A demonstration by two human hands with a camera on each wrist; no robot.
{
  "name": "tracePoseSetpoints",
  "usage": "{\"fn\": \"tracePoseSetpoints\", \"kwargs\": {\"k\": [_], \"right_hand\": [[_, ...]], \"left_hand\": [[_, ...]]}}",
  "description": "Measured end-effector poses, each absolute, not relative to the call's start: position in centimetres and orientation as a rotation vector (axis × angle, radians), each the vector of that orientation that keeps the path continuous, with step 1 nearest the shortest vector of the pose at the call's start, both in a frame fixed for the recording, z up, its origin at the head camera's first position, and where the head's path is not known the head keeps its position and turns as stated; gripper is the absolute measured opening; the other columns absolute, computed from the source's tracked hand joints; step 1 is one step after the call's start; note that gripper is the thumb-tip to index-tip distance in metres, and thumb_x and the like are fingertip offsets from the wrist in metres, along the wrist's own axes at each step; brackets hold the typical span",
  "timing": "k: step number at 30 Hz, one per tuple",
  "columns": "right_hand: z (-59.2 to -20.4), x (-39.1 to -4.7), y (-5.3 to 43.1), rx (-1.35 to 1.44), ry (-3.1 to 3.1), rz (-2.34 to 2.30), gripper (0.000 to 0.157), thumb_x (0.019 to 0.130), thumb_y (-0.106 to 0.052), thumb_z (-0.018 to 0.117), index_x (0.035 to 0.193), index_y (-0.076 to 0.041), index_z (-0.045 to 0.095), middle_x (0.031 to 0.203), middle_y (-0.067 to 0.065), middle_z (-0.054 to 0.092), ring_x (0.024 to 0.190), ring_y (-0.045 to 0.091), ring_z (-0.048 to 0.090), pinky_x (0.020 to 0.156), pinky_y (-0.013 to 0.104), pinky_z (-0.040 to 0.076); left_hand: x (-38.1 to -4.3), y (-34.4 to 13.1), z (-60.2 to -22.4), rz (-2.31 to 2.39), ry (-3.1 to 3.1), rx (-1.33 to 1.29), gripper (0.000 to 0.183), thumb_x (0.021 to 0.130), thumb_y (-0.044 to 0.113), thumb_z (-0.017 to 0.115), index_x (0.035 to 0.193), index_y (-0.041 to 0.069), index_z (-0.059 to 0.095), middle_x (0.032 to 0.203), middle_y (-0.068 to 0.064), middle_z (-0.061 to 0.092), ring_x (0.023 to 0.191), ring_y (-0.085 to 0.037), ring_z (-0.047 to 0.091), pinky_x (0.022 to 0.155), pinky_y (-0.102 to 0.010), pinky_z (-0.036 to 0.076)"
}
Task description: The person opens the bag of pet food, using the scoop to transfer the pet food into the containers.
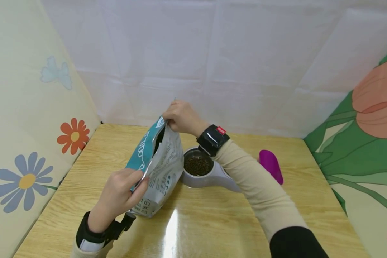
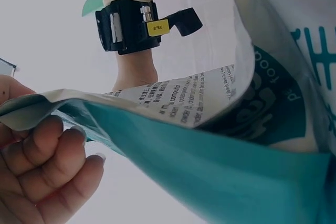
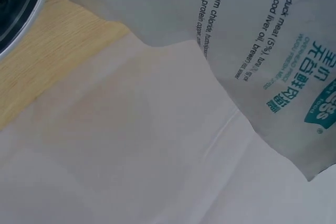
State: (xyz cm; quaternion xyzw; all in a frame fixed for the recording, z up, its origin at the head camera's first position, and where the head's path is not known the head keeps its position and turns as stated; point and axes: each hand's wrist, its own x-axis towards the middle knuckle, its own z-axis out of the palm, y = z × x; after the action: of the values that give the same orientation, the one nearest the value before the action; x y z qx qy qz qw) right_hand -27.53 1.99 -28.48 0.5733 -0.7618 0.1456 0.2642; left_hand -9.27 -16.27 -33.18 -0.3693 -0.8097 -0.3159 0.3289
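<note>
A teal and silver pet food bag (image 1: 164, 172) stands on the table, its top edge parted in a dark slit. My left hand (image 1: 120, 190) pinches the near corner of that edge; the left wrist view shows the fingers (image 2: 58, 150) curled beneath the bag's rim (image 2: 105, 100). At the far corner, my right hand (image 1: 184, 116) grips the same edge between thumb and fingers. It lies outside the right wrist view, where the bag's printed back (image 3: 252, 51) fills the upper right. Right of the bag sits a pet bowl (image 1: 198, 181) holding brown kibble (image 1: 198, 164).
A purple object (image 1: 271, 165), partly hidden by the right forearm, lies on the wooden table (image 1: 245, 222). The bowl's grey handle-like extension (image 1: 227, 181) passes under that forearm. White sheeting (image 1: 213, 64) hangs behind the table, with flower-patterned panels (image 1: 19, 107) at both sides.
</note>
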Motion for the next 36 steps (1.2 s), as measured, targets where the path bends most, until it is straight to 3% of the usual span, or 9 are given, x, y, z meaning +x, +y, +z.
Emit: {"fn": "tracePoseSetpoints", "kwargs": {"k": [5,13,18,23,32,36], "right_hand": [[-28.2,-27.3,1.8,1.557,-2.09,0.383,0.018,0.067,0.009,0.05,0.061,-0.007,0.054,0.064,0.003,0.061,0.063,0.019,0.057,0.076,0.032,0.044],[-28.4,-26.5,1.5,1.724,-2.039,0.534,0.036,0.07,0.014,0.046,0.087,-0.007,0.07,0.084,0.005,0.067,0.078,0.018,0.061,0.078,0.029,0.045],[-29.0,-26.5,1.3,1.705,-2.005,0.631,0.034,0.069,0.015,0.046,0.082,-0.006,0.069,0.077,0.005,0.066,0.071,0.018,0.06,0.075,0.03,0.044],[-29.2,-26.4,1.2,1.65,-1.987,0.632,0.03,0.065,0.014,0.048,0.072,-0.007,0.067,0.068,0.004,0.062,0.063,0.019,0.056,0.064,0.03,0.045],[-29.3,-25.9,0.8,1.569,-2.04,0.597,0.025,0.063,0.012,0.051,0.066,-0.008,0.065,0.065,0.003,0.062,0.061,0.019,0.056,0.061,0.028,0.045],[-29.0,-25.6,0.9,1.585,-2.079,0.579,0.027,0.065,0.013,0.049,0.068,-0.008,0.065,0.066,0.003,0.062,0.061,0.019,0.056,0.061,0.028,0.045]], "left_hand": [[-9.4,-16.3,-33.2,-0.829,-2.105,-0.969,0.038,0.095,0.026,0.035,0.059,0.015,0.034,0.049,0.006,0.026,0.045,-0.001,0.023,0.043,-0.012,0.018],[-9.3,-16.4,-33.2,-0.848,-2.125,-0.965,0.038,0.095,0.027,0.035,0.059,0.016,0.035,0.049,0.007,0.027,0.044,-0.001,0.023,0.043,-0.012,0.019],[-9.3,-16.3,-33.0,-0.84,-2.115,-0.958,0.038,0.095,0.028,0.035,0.058,0.015,0.036,0.05,0.008,0.027,0.045,0.0,0.024,0.042,-0.013,0.019],[-9.2,-16.3,-33.0,-0.831,-2.113,-0.954,0.039,0.095,0.027,0.036,0.058,0.015,0.036,0.05,0.008,0.026,0.045,0.0,0.023,0.042,-0.013,0.018],[-8.9,-16.3,-33.0,-0.762,-2.117,-0.903,0.038,0.095,0.026,0.035,0.058,0.016,0.035,0.049,0.008,0.026,0.044,-0.001,0.022,0.043,-0.013,0.017],[-8.5,-15.8,-32.6,-0.662,-2.132,-0.769,0.031,0.087,0.02,0.043,0.057,0.016,0.035,0.049,0.01,0.025,0.043,-0.003,0.022,0.041,-0.016,0.015]]}}
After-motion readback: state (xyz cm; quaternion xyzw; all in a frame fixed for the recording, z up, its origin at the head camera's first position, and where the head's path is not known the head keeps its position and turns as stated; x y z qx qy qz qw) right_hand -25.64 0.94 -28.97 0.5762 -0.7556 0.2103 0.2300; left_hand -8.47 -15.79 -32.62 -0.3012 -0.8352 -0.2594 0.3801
